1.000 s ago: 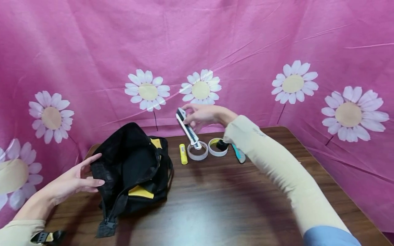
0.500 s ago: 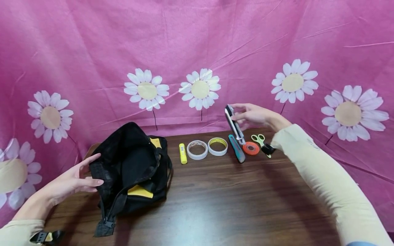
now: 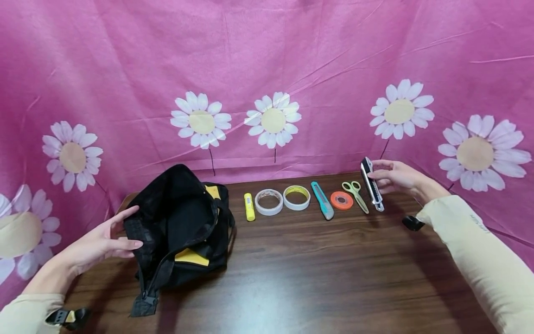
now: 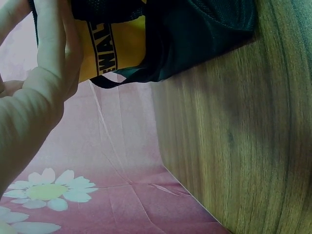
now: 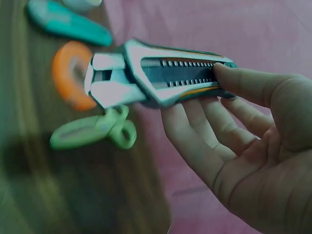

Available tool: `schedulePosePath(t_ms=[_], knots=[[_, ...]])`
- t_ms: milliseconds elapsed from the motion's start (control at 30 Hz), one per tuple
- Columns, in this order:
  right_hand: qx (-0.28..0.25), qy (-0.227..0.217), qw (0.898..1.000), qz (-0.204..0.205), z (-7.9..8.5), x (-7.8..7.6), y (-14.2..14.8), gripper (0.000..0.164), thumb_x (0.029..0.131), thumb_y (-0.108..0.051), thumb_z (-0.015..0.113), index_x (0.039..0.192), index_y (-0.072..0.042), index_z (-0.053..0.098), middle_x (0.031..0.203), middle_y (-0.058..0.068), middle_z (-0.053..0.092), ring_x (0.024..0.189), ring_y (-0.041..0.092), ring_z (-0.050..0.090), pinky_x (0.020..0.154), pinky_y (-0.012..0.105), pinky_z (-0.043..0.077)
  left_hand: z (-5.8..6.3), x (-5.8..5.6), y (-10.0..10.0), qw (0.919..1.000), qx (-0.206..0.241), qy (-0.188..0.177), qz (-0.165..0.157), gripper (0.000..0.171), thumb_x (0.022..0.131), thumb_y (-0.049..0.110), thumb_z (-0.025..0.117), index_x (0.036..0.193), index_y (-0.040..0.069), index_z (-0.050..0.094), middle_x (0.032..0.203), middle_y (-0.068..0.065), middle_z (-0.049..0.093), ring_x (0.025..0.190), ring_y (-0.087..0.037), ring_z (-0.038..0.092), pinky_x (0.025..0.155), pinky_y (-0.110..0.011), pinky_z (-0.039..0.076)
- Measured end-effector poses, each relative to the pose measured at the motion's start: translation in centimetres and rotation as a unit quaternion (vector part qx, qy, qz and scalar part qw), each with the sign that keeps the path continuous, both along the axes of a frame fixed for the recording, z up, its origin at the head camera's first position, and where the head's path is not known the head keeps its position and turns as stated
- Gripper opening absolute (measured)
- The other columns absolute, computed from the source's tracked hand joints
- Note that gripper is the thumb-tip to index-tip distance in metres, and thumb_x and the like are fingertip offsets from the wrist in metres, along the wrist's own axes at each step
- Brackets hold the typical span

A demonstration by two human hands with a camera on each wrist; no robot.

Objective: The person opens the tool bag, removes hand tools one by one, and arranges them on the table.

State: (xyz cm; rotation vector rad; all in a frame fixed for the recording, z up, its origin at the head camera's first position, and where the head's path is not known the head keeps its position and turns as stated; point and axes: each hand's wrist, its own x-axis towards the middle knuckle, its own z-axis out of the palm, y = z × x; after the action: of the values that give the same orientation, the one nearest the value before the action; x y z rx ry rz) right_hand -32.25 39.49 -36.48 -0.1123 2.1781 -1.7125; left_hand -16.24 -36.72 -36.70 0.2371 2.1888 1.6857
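Note:
At the right of the head view, my right hand [image 3: 396,178] holds a white-and-black snap-off utility knife [image 3: 372,184] above the table, its nose pointing down. The right wrist view shows the thumb on the ridged slider channel and the fingers under the body of the knife [image 5: 175,75]. Pale green scissors [image 3: 355,195] lie just left of it. On the left, my left hand [image 3: 100,243] grips the rim of a black tool bag [image 3: 183,232] with yellow panels, its mouth gaping; some fingers are hidden behind the fabric.
Along the back of the wooden table [image 3: 292,278] lie a yellow glue stick [image 3: 249,207], two tape rolls [image 3: 269,211] [image 3: 296,206], a teal utility knife [image 3: 322,201] and an orange tape roll [image 3: 341,200]. A pink flowered cloth [image 3: 333,55] hangs behind.
My right hand has carried the utility knife rightward, past the tape rolls and teal knife to beyond the scissors, and lower toward the table. The left hand stays at the bag's rim.

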Motion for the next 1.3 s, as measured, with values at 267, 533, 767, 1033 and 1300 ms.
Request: schedulePosePath(t_ms=[267,533,767,1033,1300], knots=[[0.029,-0.014,0.999,-0.020,-5.1,0.3,3.5,0.070,0.102,-0.015,0.063,0.158,-0.001,0.022,0.101,-0.004,0.073,0.091,0.018,0.072,0.081,0.040,0.060,0.1,0.3,0.5,0.9999,-0.003,-0.006,0.010,0.097,0.094,-0.002,0.065,0.163,0.015,-0.001,0.156,-0.023,-0.009,0.089,-0.021,0.070,0.081,-0.046,0.060],[0.030,-0.006,0.999,-0.044,-8.7,0.1,4.8,0.074,0.102,-0.017,0.063,0.157,0.005,0.018,0.094,-0.005,0.073,0.086,0.013,0.071,0.074,0.034,0.060,0.1,0.4,0.6,0.9999,0.002,-0.012,0.011,0.097,0.095,-0.002,0.065,0.163,0.014,-0.003,0.156,-0.023,-0.011,0.091,-0.021,0.070,0.081,-0.045,0.060],[0.099,0.045,0.992,-0.056,-9.6,-0.4,4.8,0.074,0.101,-0.021,0.066,0.152,0.014,0.024,0.095,-0.009,0.071,0.080,0.004,0.066,0.069,0.029,0.060,0.0,0.3,0.4,0.9998,0.020,-0.009,0.004,0.096,0.097,-0.004,0.061,0.163,0.014,-0.007,0.156,-0.024,-0.015,0.090,-0.019,0.069,0.080,-0.042,0.060],[0.170,0.041,0.983,-0.055,-9.6,-1.3,4.0,0.074,0.100,-0.030,0.066,0.152,0.010,0.031,0.102,0.000,0.068,0.080,0.006,0.062,0.071,0.028,0.058,0.0,0.2,0.5,0.9999,0.015,-0.007,0.005,0.096,0.097,-0.004,0.061,0.162,0.012,-0.007,0.156,-0.024,-0.016,0.090,-0.020,0.069,0.080,-0.043,0.060],[0.193,0.021,0.979,-0.064,-9.4,-1.5,3.6,0.074,0.100,-0.036,0.066,0.152,0.005,0.034,0.092,-0.005,0.063,0.079,0.009,0.061,0.069,0.029,0.057,-0.1,0.1,0.6,0.9999,0.011,-0.006,0.006,0.095,0.097,-0.004,0.061,0.163,0.014,-0.004,0.156,-0.023,-0.015,0.088,-0.019,0.068,0.079,-0.042,0.060]])
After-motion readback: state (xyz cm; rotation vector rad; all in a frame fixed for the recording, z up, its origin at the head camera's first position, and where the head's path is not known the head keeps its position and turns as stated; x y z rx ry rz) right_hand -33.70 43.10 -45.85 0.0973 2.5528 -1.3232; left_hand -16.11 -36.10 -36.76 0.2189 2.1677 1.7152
